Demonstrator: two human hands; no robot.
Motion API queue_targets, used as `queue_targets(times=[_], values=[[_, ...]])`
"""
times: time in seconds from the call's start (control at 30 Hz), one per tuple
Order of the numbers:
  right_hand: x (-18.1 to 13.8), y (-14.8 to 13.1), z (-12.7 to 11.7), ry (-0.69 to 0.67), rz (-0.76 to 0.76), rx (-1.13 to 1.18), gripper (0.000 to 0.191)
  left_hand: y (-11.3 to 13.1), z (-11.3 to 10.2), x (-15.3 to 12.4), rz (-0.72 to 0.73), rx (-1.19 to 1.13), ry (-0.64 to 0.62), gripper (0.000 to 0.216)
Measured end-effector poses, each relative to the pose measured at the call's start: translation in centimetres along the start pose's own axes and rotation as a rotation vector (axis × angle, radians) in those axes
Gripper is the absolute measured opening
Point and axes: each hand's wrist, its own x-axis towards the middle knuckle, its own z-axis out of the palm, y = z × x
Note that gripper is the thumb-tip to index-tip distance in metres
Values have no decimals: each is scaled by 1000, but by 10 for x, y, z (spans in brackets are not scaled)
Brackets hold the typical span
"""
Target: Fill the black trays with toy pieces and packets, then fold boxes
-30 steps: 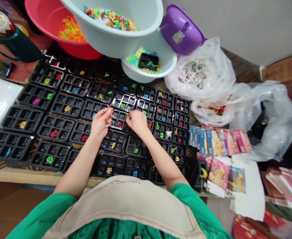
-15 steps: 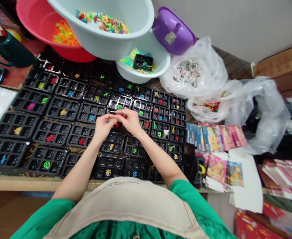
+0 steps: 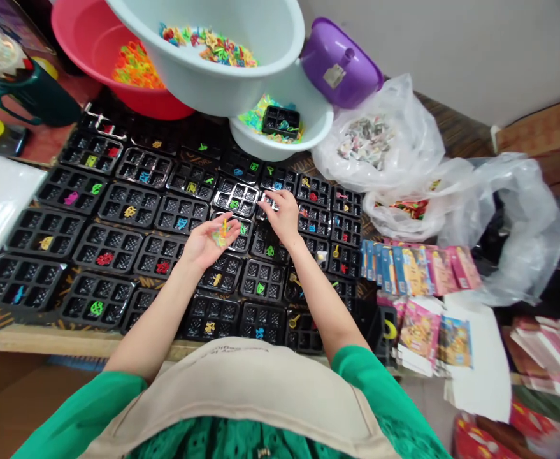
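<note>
My left hand [image 3: 208,240] is cupped palm up over the middle trays and holds several small coloured plastic pieces [image 3: 221,234]. My right hand [image 3: 282,213] reaches forward over a black compartment tray [image 3: 280,207], its fingertips pinched at a cell; what they pinch is too small to name. Many black compartment trays [image 3: 117,207] lie in rows across the table, most with one or two coloured pieces in their cells.
At the back stand a pale blue basin [image 3: 222,44] of mixed coloured pieces, a red basin [image 3: 112,51], a white bowl [image 3: 284,127] and a purple tub [image 3: 344,60]. Clear plastic bags [image 3: 380,140] and printed cards [image 3: 413,268] lie right. A dark green mug [image 3: 26,95] stands left.
My right hand left my left hand and moved forward and right to a farther tray. My left hand turned palm up, showing the pieces in it.
</note>
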Motion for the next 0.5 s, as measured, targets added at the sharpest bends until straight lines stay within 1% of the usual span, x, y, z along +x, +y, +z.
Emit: queue_targets(times=[0.07, 0.13, 0.2, 0.27, 0.4, 0.5], values=[[-12, -22, -3, -51, -38, 112, 31, -6, 1, 0, -9, 62, -45, 39], [-23, -41, -6, -178, -101, 207, 24, -13, 2, 0, -12, 114, -78, 41], [-31, -52, -7, -297, -144, 269, 14, -18, 3, 0, -14, 146, -102, 38], [-35, -53, -8, -345, -136, 331, 8, -21, 4, -1, -25, 163, -118, 34], [-37, -43, -15, -288, -87, 460, 12, -22, 4, -4, -78, 201, -157, 28], [-37, -31, -20, -152, -1, 489, 16, -23, 4, -5, -100, 247, -162, 30]])
